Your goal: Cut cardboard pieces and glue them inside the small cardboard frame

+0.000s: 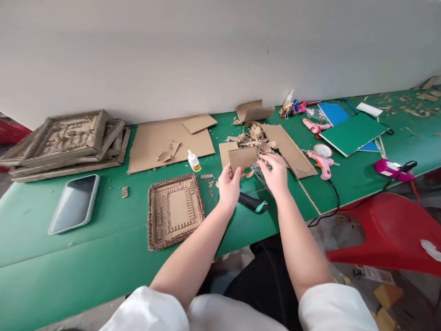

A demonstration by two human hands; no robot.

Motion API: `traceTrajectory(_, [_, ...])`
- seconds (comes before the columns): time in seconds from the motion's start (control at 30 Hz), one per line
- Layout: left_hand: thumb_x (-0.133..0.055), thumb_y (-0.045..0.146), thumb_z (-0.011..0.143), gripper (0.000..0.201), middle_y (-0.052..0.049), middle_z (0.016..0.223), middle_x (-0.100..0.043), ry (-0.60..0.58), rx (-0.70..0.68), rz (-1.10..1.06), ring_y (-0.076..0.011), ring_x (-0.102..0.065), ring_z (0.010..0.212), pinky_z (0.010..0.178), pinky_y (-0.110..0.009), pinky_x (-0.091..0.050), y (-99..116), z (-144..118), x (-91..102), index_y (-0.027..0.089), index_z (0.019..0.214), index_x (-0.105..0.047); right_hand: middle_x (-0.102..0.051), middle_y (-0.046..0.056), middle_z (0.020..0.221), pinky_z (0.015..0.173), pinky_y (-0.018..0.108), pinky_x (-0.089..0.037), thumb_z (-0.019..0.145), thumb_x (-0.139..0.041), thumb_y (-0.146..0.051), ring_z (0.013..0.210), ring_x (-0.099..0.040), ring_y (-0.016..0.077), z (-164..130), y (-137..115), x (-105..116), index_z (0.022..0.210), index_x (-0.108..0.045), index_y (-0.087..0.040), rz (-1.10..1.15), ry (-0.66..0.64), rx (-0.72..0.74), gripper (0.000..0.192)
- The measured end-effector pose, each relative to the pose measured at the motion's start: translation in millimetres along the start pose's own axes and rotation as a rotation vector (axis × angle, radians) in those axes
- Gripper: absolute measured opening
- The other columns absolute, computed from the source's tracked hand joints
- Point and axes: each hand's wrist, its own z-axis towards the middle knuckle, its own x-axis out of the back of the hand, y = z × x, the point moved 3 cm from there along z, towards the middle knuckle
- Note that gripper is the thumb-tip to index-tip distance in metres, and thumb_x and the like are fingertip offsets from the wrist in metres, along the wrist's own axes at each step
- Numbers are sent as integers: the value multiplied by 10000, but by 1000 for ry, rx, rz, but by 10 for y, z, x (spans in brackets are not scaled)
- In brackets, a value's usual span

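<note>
My left hand [229,186] grips a small rectangular piece of cardboard [243,157] by its lower left corner, tilted above the table. At the right edge of that piece, my right hand [274,172] has thumb and fingertips pinched together; just what lies between them is partly hidden. Beneath my hands is a black and teal cutter handle [253,202]. Torn paper scraps [255,133] are heaped behind the held piece. To the left lies a cardboard tray [177,209] with a ridged rim and corrugated strips inside, near a small white glue bottle [194,161].
Stacked cardboard frames [69,138] and a phone [75,202] lie on the left of the green table. A large cardboard sheet [148,142] is at the back. Pink glue guns [323,165], a green board [354,133] and a purple device [392,170] are right, above a red stool [396,225].
</note>
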Motion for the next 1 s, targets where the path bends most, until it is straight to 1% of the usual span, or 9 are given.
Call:
traceTrajectory(0.07, [-543,218,814,256,-55,1097,-658,-41,-66,63,-180,-630,1009,854,-282,-523,-13,-28,-14,177,1066,-563,-683,68,1077,1036,417,-406,859,-503,-367,1092,-582,221,-51,-179,-55,1028,-684,-214,19,-26,10,291])
traceTrajectory(0.2, [-546,202,798,321,-55,1118,-649,-23,-141,230,-179,-612,1034,926,-291,-482,-54,-68,-10,186,1118,-562,-574,89,1273,973,351,-476,809,-564,-431,1171,-544,214,-159,-397,-194,1248,-542,-189,199,-71,-18,502])
traceTrajectory(0.27, [-552,173,775,379,-61,1150,-634,-58,-149,204,-176,-602,1056,944,-295,-470,-57,-85,-24,195,1153,-533,-508,95,1348,957,342,-491,797,-576,-435,1221,-506,219,-201,-446,-235,1341,-437,-182,237,-71,-30,615])
traceTrajectory(0.33, [-567,135,723,435,-63,1209,-601,-164,-131,121,-179,-568,1123,967,-294,-453,-35,-100,-57,207,1149,-520,-506,75,1355,976,339,-478,857,-496,-382,1226,-504,204,-229,-453,-241,1377,-389,-209,197,-57,-44,558])
traceTrajectory(0.43, [-549,134,669,447,-63,1254,-566,-244,4,-39,-183,-573,1119,975,-313,-447,14,-103,-73,213,1109,-524,-529,24,1337,1035,323,-430,912,-333,-227,1223,-510,163,-251,-409,-228,1368,-412,-254,75,-80,-11,464])
traceTrajectory(0.57, [-412,374,855,356,-51,1286,-551,-222,215,-269,-174,-626,1006,881,-331,-498,43,-82,-82,253,1182,-482,-484,-1,1380,1115,331,-350,894,-321,-141,1312,-407,151,-284,-352,-232,1334,-471,-252,19,-127,145,478])
traceTrajectory(0.77, [-495,430,869,348,-56,1279,-557,-180,291,-503,-192,-547,1156,966,-314,-443,21,-83,-118,221,1146,-526,-470,81,1390,1099,492,-335,881,-490,-320,1322,-392,248,-346,-416,-174,1322,-486,-214,-102,-165,320,454])
traceTrajectory(0.83, [-527,441,852,349,-62,1222,-588,-201,340,-560,-201,-559,1135,971,-330,-436,10,-100,-123,216,1119,-549,-530,104,1333,1069,512,-364,870,-514,-351,1283,-441,270,-352,-462,-99,1250,-559,-182,-113,-116,387,417])
traceTrajectory(1.0, [-621,384,796,230,-25,981,-648,-183,350,-625,-129,-613,940,881,-251,-452,-6,-110,-102,190,918,-610,-708,79,1028,920,360,-521,864,-522,-201,992,-629,193,-358,-549,67,1008,-692,-152,-4,68,503,228])
